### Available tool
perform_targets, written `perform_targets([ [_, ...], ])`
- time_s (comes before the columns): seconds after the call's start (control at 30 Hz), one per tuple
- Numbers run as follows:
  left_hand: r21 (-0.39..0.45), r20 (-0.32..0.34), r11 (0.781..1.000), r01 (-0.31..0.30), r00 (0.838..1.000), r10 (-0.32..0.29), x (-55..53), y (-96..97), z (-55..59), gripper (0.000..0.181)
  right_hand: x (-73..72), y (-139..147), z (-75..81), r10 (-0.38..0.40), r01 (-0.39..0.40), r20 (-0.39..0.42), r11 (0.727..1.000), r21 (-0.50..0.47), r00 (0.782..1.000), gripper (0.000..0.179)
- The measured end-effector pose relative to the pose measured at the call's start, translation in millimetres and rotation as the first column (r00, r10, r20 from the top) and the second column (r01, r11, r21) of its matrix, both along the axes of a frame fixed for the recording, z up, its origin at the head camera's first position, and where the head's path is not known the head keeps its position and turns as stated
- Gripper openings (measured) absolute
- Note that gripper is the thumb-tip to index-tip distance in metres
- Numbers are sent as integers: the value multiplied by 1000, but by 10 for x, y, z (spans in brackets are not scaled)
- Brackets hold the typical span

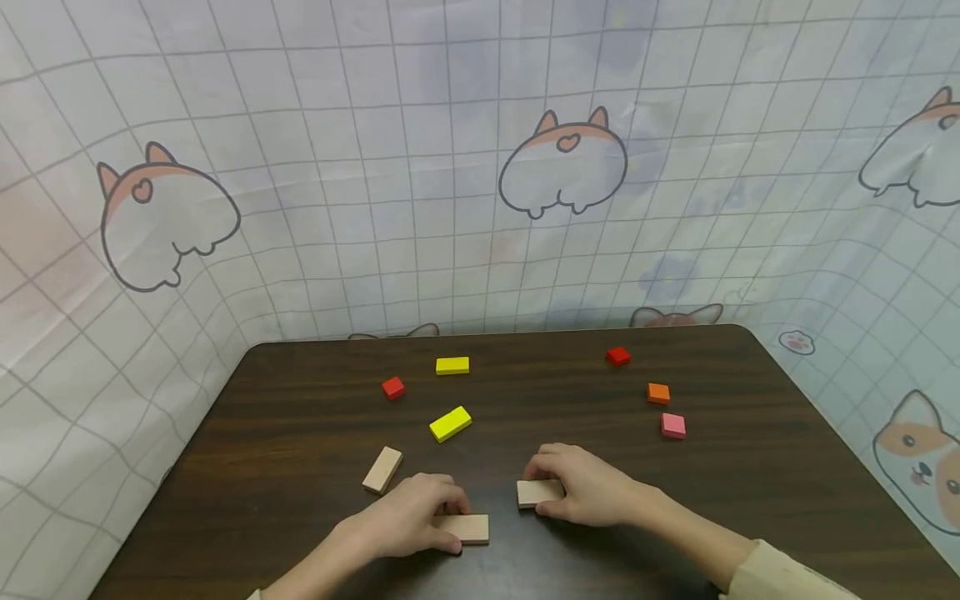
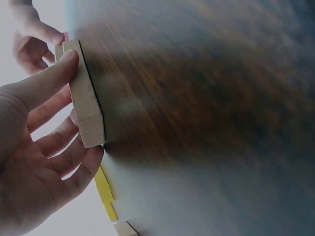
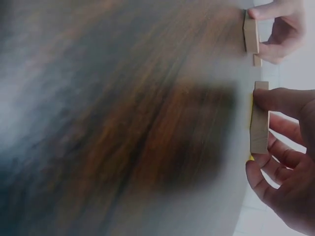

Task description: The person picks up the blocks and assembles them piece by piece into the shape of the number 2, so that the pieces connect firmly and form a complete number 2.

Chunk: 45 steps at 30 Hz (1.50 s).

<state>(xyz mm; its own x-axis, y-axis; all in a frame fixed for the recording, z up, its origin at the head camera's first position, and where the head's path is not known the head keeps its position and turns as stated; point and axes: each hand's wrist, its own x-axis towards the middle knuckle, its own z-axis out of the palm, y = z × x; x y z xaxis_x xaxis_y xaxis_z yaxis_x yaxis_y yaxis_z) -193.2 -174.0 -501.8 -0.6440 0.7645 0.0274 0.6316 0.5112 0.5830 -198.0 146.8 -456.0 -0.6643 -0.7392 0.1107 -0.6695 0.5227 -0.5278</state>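
Near the front of the dark table, my left hand (image 1: 408, 517) grips a plain wooden block (image 1: 468, 528) between thumb and fingers. A second plain wooden block (image 1: 531, 493) is pinched in my right hand (image 1: 588, 487), a little farther back and to the right. A gap separates the two held blocks in the head view. In the left wrist view the thumb lies along the near side of its wooden block (image 2: 86, 98). The right wrist view shows the other wooden block (image 3: 260, 120) between thumb and fingers.
A third wooden block (image 1: 382, 470) lies behind my left hand. Farther back are two yellow blocks (image 1: 451, 424) and a small red block (image 1: 393, 388). On the right lie another red block (image 1: 618, 357), an orange block (image 1: 658, 393) and a pink block (image 1: 672, 426).
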Motion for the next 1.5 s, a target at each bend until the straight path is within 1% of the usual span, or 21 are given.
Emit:
perform_targets([
  [0.03, -6, -2, 1000, 3, 1000, -3, -5, 1, -8, 32, -7, -15, -3, -6, 6, 1, 1000, 3, 1000, 24],
  [0.1, -2, 18, 1000, -4, 1000, 4, -46, -12, -98, 34, -23, -40, -11, -18, 18, 8, 1000, 15, 1000, 25],
  [0.17, -12, 21, 1000, -9, 1000, 10, -48, -8, -102, 34, -36, -58, -20, -29, 29, 20, 999, 29, 999, 25],
  [0.27, -34, 39, 999, -29, 999, 30, 49, 43, 116, 32, -46, -72, -36, -41, 39, 38, 998, 52, 998, 26],
  [0.4, -77, 58, 995, -57, 996, 61, 212, 140, 470, 28, -45, -68, -46, -44, 42, 37, 997, 58, 998, 27],
  [0.47, -95, 61, 993, -65, 996, 71, 248, 163, 550, 28, -42, -61, -47, -44, 42, 37, 997, 57, 998, 28],
  [0.5, -98, 60, 993, -64, 996, 70, 253, 167, 560, 28, -40, -57, -47, -43, 41, 37, 998, 56, 998, 28],
  [0.53, -92, 38, 994, -51, 998, 55, 236, 151, 512, 29, -40, -55, -48, -42, 39, 38, 998, 55, 998, 28],
  [0.6, -84, 28, 996, -37, 999, 39, 204, 125, 439, 31, -38, -50, -50, -39, 37, 42, 998, 52, 998, 28],
  [0.73, -66, -7, 998, -5, 1000, 4, 37, 26, 34, 36, -36, -45, -55, -35, 32, 46, 998, 51, 998, 29],
  [0.77, -63, -3, 998, -6, 1000, 6, 2, 13, -38, 37, -37, -45, -56, -35, 32, 47, 998, 51, 998, 29],
  [0.8, -60, -12, 998, -2, 1000, 1, -27, -4, -116, 37, -39, -44, -56, -35, 32, 48, 998, 52, 998, 29],
  [0.83, -68, -10, 998, -10, 1000, 9, -26, 8, -110, 37, -40, -45, -56, -35, 32, 50, 998, 52, 998, 29],
  [0.93, -103, 15, 994, -45, 999, 47, 99, 82, 171, 34, -43, -44, -52, -36, 33, 58, 998, 52, 998, 29],
  [1.03, -150, 46, 986, -80, 995, 87, 254, 179, 517, 31, -42, -46, -53, -37, 34, 64, 998, 53, 997, 29],
  [1.07, -151, 45, 985, -81, 995, 89, 271, 186, 552, 30, -43, -45, -53, -38, 35, 64, 998, 54, 997, 29],
  [1.27, -147, 28, 986, -80, 996, 85, 280, 194, 568, 28, -60, -46, -58, -46, 42, 61, 997, 63, 997, 29],
  [1.5, -158, 48, 984, -77, 995, 86, 288, 196, 556, 26, -46, -39, -78, -34, 31, 58, 999, 44, 998, 28],
])
